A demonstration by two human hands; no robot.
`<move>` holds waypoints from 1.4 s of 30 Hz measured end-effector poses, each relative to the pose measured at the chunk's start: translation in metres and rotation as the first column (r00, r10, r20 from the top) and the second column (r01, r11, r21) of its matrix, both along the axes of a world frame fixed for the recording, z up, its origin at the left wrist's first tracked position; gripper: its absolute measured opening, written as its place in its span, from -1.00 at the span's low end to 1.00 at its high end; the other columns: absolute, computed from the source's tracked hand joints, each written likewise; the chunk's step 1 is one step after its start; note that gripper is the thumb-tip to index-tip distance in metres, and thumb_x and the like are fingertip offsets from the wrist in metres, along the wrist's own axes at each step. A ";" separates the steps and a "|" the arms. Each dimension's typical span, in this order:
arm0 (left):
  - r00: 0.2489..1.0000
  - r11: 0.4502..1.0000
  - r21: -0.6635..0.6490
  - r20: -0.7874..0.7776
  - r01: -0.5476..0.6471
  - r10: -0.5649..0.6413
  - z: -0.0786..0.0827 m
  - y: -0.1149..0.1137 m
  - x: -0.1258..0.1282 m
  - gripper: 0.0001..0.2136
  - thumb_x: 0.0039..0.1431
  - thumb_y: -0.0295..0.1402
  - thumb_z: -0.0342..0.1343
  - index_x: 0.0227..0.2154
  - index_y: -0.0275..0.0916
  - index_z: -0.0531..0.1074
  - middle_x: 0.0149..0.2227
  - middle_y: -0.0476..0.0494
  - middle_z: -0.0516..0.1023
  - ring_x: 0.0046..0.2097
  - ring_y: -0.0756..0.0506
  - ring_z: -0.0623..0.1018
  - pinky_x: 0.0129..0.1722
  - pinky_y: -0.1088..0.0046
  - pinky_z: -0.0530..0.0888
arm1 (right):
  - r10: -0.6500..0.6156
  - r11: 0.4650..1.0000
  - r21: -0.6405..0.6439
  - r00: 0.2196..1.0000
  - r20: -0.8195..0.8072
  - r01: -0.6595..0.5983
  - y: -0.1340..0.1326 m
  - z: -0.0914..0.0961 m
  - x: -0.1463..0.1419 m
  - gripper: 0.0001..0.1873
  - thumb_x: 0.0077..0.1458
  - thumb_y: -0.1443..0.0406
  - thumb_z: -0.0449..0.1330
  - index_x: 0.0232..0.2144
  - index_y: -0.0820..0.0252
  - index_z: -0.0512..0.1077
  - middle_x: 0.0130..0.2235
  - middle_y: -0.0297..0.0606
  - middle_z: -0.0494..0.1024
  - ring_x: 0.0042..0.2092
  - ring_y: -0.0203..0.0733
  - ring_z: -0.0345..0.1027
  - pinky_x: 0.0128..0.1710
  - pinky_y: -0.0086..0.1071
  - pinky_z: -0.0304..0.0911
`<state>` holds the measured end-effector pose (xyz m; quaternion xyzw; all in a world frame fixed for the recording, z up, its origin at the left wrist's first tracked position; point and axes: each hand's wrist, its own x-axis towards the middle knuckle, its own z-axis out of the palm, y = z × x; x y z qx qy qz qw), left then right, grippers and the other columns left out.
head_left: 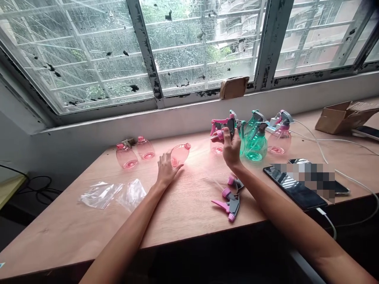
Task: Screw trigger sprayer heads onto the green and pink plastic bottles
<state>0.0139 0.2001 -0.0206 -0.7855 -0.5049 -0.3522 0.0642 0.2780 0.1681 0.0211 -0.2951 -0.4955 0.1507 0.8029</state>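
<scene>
My left hand (166,169) is wrapped round a clear pink bottle (181,154) without a top, tilted to the right just over the table. In my right hand (231,148) is a pink and grey spray trigger head (231,122), raised in front of the finished-looking sprayers. Two more open pink bottles, one nearer (126,157) and one behind it (145,149), stand upright at the left. On the table below my right wrist lie two loose trigger heads, one in full view (230,205) and one partly behind my forearm (235,181).
Green spray bottles (255,146) and a pink one (280,138) stand by the wall. Clear plastic bags (102,194) lie at the left. Two phones, the nearer one black (291,189), rest at the right with white cables. A cardboard box (340,117) sits behind them.
</scene>
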 end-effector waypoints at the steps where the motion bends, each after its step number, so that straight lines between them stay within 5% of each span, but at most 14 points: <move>1: 1.000 1.000 0.006 -0.006 0.002 -0.002 0.000 0.000 0.000 -0.57 0.33 -0.20 0.21 0.19 -0.22 0.36 0.21 -0.27 0.41 0.18 -0.33 0.46 0.14 -0.08 0.44 | -0.003 1.000 0.005 1.000 -0.018 0.003 -0.001 0.001 0.001 -0.71 0.40 0.00 0.06 -0.21 0.06 0.29 -0.34 -0.34 0.61 -0.44 -0.21 0.56 -0.36 -0.29 0.55; 8: 0.996 0.996 0.030 -0.049 0.079 -0.077 -0.001 0.005 0.000 -0.54 0.33 -0.17 0.20 0.21 -0.20 0.33 0.23 -0.27 0.39 0.18 -0.33 0.44 0.14 -0.07 0.43 | 0.097 0.993 -0.069 0.993 0.067 -0.093 -0.003 -0.001 -0.004 -0.65 0.33 -0.06 0.13 -0.23 0.07 0.32 -0.34 -0.34 0.59 -0.43 -0.22 0.54 -0.39 -0.33 0.52; 12: 0.986 0.989 0.015 -0.080 0.150 -0.148 0.001 0.003 0.002 -0.47 0.33 -0.14 0.19 0.27 -0.18 0.25 0.24 -0.28 0.37 0.19 -0.34 0.43 0.16 -0.08 0.39 | 0.219 0.965 -0.182 0.961 0.172 -0.187 0.002 -0.016 -0.015 -0.58 0.26 -0.13 0.16 -0.18 0.07 0.33 -0.32 -0.32 0.57 -0.36 -0.17 0.53 -0.46 -0.38 0.48; 18: 0.970 0.976 0.002 -0.116 0.216 -0.215 0.004 -0.003 0.005 -0.34 0.28 -0.15 0.23 0.36 -0.15 0.12 0.28 -0.31 0.34 0.21 -0.37 0.39 0.18 -0.06 0.34 | 0.312 0.926 -0.296 0.917 0.248 -0.234 0.008 -0.036 -0.027 -0.60 0.28 -0.08 0.15 -0.18 0.11 0.38 -0.44 -0.40 0.47 -0.53 -0.27 0.34 -0.61 -0.43 0.28; 24: 0.971 0.976 -0.003 -0.106 0.216 -0.215 0.003 -0.004 0.005 -0.22 0.20 -0.19 0.32 0.39 -0.06 0.06 0.31 -0.34 0.32 0.21 -0.42 0.36 0.18 -0.05 0.29 | 0.369 0.911 -0.302 0.880 0.299 -0.280 0.004 -0.031 -0.026 -0.52 0.09 0.05 0.39 -0.01 0.09 0.44 -0.25 -0.30 0.58 -0.27 -0.15 0.46 -0.46 -0.39 0.36; 27: 0.967 0.972 -0.011 -0.101 0.234 -0.234 0.006 -0.005 0.007 -0.20 0.18 -0.13 0.33 0.39 -0.05 0.06 0.32 -0.32 0.30 0.21 -0.40 0.36 0.21 0.00 0.28 | 0.390 0.903 -0.309 0.872 0.296 -0.299 0.005 -0.030 -0.025 -0.45 0.05 0.10 0.42 0.06 0.08 0.44 -0.27 -0.34 0.58 -0.31 -0.16 0.45 -0.42 -0.35 0.39; 32: 0.973 0.974 -0.002 -0.049 0.226 -0.226 0.011 -0.004 0.006 -0.39 0.31 -0.02 0.15 0.32 -0.12 0.18 0.20 -0.33 0.38 0.15 -0.38 0.38 0.19 -0.03 0.30 | 0.389 0.898 -0.322 0.884 0.260 -0.300 0.003 -0.030 -0.023 -0.50 -0.01 0.13 0.46 -0.03 0.10 0.49 -0.29 -0.34 0.58 -0.29 -0.17 0.43 -0.36 -0.34 0.41; 37: 0.973 0.973 0.011 0.033 0.229 -0.229 0.012 -0.004 0.006 -0.27 0.16 0.03 0.30 0.29 -0.17 0.23 0.15 -0.35 0.36 0.20 -0.43 0.35 0.24 -0.09 0.27 | 0.452 0.848 -0.392 0.873 0.183 -0.357 -0.003 -0.028 -0.025 -0.60 -0.06 0.09 0.48 -0.23 0.16 0.54 -0.35 -0.35 0.53 -0.39 -0.22 0.39 -0.52 -0.40 0.38; 42: 0.941 0.952 -0.024 0.156 0.306 -0.299 0.007 -0.006 0.012 -0.29 0.10 0.02 0.36 0.21 -0.19 0.25 0.31 -0.42 0.23 0.34 -0.41 0.28 0.26 -0.05 0.34 | 0.491 0.782 -0.462 0.870 0.041 -0.420 -0.006 -0.028 -0.029 -0.62 -0.09 0.06 0.48 -0.36 0.20 0.54 -0.37 -0.34 0.53 -0.42 -0.27 0.40 -0.45 -0.36 0.47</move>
